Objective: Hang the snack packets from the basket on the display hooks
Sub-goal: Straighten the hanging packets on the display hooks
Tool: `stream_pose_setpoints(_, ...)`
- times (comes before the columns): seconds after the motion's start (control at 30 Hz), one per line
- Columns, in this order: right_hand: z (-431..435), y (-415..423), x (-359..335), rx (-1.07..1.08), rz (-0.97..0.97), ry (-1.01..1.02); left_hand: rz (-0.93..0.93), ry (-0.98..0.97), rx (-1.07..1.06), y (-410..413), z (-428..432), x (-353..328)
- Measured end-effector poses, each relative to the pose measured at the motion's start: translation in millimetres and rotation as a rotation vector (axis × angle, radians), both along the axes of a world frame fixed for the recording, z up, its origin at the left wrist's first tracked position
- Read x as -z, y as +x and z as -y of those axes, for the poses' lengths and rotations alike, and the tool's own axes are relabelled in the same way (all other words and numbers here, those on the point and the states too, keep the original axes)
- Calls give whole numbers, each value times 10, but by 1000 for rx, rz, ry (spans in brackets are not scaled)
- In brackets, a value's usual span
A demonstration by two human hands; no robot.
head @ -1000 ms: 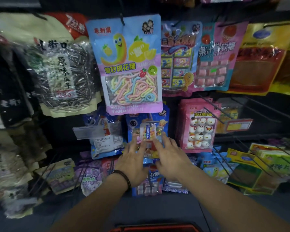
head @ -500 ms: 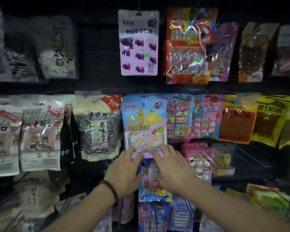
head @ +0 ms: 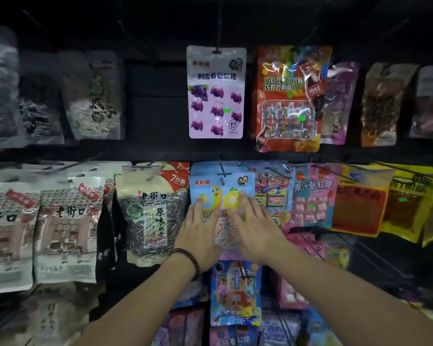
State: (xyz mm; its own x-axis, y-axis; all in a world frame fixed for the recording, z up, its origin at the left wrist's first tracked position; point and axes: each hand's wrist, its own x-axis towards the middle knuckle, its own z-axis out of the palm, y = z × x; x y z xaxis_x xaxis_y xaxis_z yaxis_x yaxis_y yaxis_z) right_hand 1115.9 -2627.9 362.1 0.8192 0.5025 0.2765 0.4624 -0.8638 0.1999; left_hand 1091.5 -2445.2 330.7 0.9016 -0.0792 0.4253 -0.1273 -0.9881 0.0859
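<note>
A dark display wall (head: 155, 78) fitted with wire hooks (head: 222, 171) carries rows of hanging snack packets. A blue candy packet (head: 221, 186) hangs at the middle. Directly above it hangs a purple grape-candy packet (head: 216, 96). Left of it is a sunflower-seed bag (head: 150, 216), right of it a pink candy packet (head: 313, 196), and below it another blue packet (head: 235, 293).

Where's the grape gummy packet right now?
Head view, top row centre: the grape gummy packet hangs left of the red chocolate packet, above the blue marshmallow packet.
</note>
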Motion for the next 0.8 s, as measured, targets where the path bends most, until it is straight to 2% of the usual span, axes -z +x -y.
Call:
stream_pose_setpoints(0.23, -122, 414, -51, 3, -68, 58, -50, -127, 20, 363, -47, -46)
stream_pose_setpoints(0.43, -178, 587, -138, 3, -90, 68, -69, -115, 18, 541, -112, -62)
stream_pose_setpoints(0.8, -238, 272, -248, 24, -99, 24, -81, -148, 75, 215, -89, -97)
